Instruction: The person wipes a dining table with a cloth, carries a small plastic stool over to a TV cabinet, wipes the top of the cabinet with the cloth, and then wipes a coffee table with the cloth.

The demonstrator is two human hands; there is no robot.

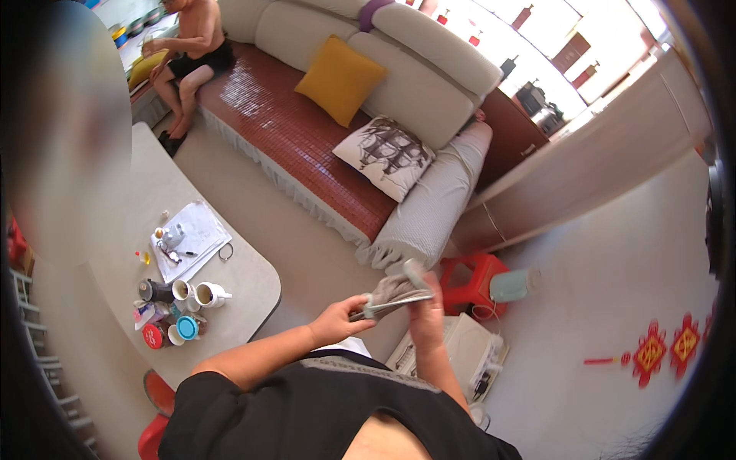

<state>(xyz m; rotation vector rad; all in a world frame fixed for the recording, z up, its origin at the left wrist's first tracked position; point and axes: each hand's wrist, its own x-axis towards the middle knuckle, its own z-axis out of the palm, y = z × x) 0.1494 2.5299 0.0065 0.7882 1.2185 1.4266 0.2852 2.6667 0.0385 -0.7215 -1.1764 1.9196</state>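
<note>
My left hand (pixel 342 319) grips the near-left end of a grey-brown folded fabric item (pixel 394 290) with a thin, rigid, pale edge; what exactly it is cannot be told. At its other end, my right hand (pixel 426 316) is blurred, with the fingers around the item and partly hidden by it. Both hands hold it in front of my body, above the floor between the coffee table (pixel 253 282) and a red plastic stool (pixel 483 264). A pale blob at the item's upper end is too blurred to name.
On the table are papers (pixel 201 230), white mugs (pixel 210 294) and several jars. A sofa (pixel 264 126) with cushions runs across the top; a person (pixel 198 43) sits at its far end. A light green bottle-like container (pixel 512 286) adjoins the stool, near a white box (pixel 454 356).
</note>
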